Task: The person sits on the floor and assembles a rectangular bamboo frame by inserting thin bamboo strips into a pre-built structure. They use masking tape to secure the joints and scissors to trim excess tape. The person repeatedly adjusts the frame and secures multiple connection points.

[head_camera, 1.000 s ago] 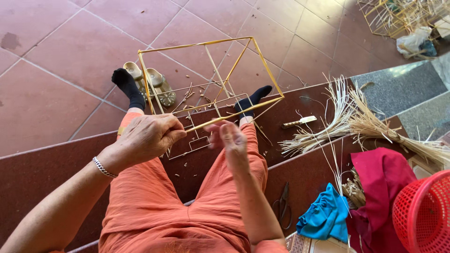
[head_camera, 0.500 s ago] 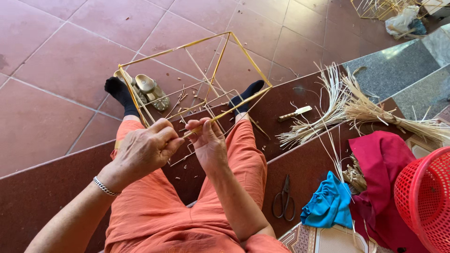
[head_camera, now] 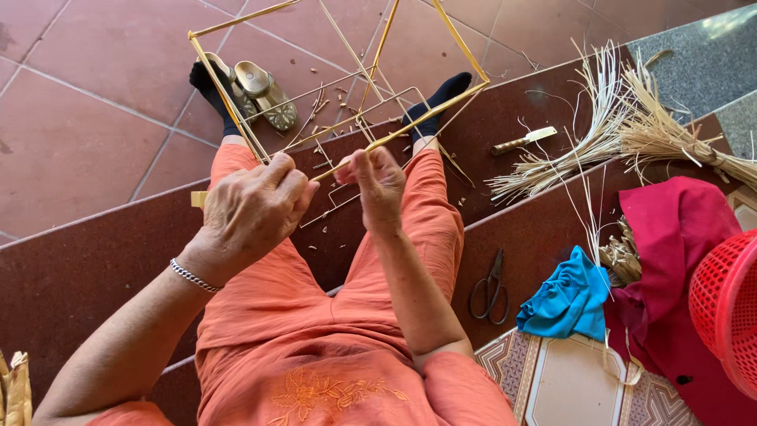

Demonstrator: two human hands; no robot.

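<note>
Head view — left hand (head_camera: pixel 251 213), right hand (head_camera: pixel 378 185) on bamboo frame (head_camera: pixel 410 130)

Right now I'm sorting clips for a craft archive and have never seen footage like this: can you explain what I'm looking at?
There is no machine here. A camera worn on a person's head looks down at their own two bare hands, so you see their lap in orange clothes and their feet in black socks. The person sits on dark red steps. The left hand and right hand both grip a boxy frame of thin bamboo sticks that reaches over the steps and the tiled floor. To the right on the steps lie a small knife, a bundle of straw-like strips, scissors, a blue cloth, a crimson cloth and a red basket. Sandals sit on the floor.
</note>
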